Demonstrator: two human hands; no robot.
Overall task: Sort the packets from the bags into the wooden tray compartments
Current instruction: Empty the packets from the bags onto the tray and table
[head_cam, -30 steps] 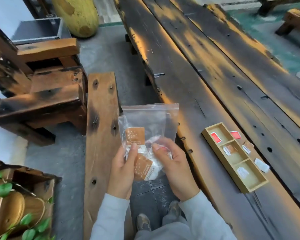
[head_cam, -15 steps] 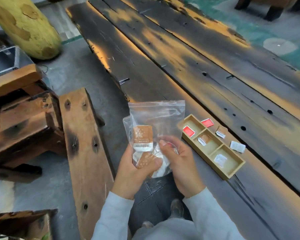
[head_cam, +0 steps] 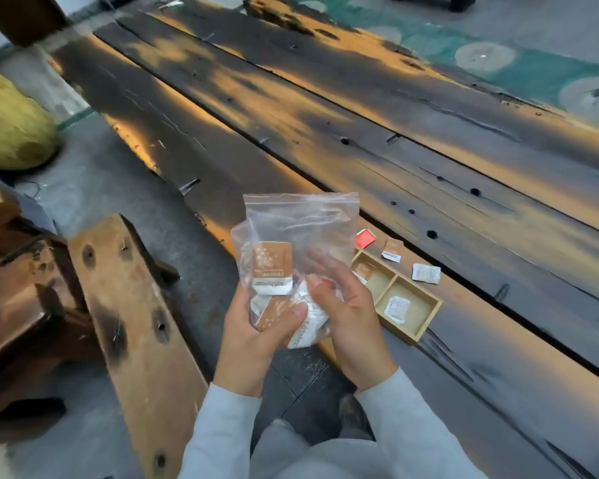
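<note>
Clear bag (head_cam: 301, 229) of packets: clasped between left hand (head_cam: 253, 337) and right hand (head_cam: 350, 316), just left of wooden tray (head_cam: 426, 316).

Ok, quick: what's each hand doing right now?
Left hand: closed on the plastic bag of packets, thumb pressing its front.
Right hand: cupping the bag's right side, fingers curled on it.

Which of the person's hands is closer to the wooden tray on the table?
The right hand, just beside the wooden tray. The left hand holds the bag farther away.
</note>
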